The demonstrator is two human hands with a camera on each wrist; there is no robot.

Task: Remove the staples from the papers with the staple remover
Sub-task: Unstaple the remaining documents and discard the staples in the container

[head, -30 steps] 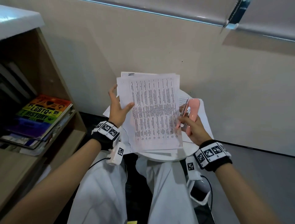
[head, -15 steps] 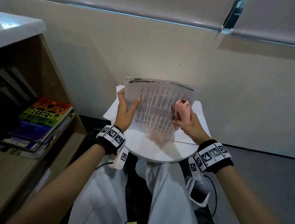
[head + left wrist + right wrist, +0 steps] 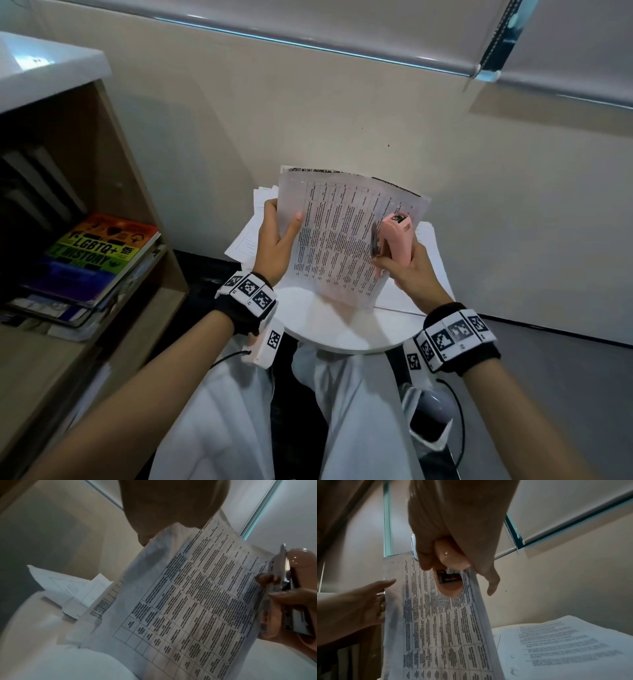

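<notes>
A stapled bundle of printed table pages (image 3: 339,236) is held up above a small round white table (image 3: 329,325). My left hand (image 3: 275,245) grips the bundle's left edge, thumb on the front page (image 3: 197,599). My right hand (image 3: 402,263) grips a pink staple remover (image 3: 395,238) and also pinches the bundle's right edge (image 3: 447,615). The pink tool (image 3: 448,558) has a metal part (image 3: 281,577) lying against the paper. No staple can be made out.
More loose printed sheets (image 3: 428,260) lie on the table under and behind the bundle (image 3: 565,642). A wooden shelf (image 3: 102,240) with a rainbow-covered book (image 3: 99,250) stands at the left. A beige wall is close behind. My white-trousered knees (image 3: 342,411) are below the table.
The bundle has been tilted and lifted off the table, turning clockwise. My right hand with the pink tool moved up onto its right edge; my left hand closed on the left edge.
</notes>
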